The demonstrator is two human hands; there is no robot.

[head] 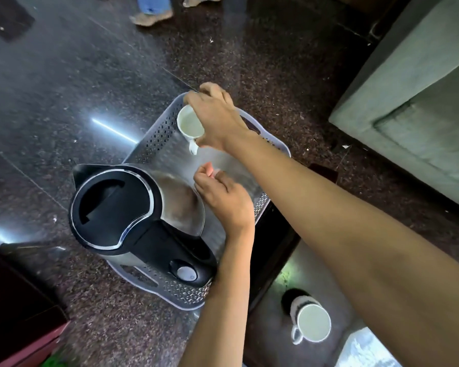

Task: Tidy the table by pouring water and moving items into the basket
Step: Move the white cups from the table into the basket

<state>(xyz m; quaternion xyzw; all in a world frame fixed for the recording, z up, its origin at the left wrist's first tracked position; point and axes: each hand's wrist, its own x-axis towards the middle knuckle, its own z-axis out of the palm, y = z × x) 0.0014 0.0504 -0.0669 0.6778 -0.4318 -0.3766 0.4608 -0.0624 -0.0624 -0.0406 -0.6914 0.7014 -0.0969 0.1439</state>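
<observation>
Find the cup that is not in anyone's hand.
Head view, lower right: the free cup stands upright on the glass table, close to the person, right of the basket that holds the kettle and apart from it.

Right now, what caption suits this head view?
A right hand holds a small white cup in a grey perforated plastic basket that also holds a black-lidded steel kettle.

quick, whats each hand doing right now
Left hand: open, fingers loosely curled beside the kettle, holding nothing.
Right hand: gripping the white cup.
</observation>
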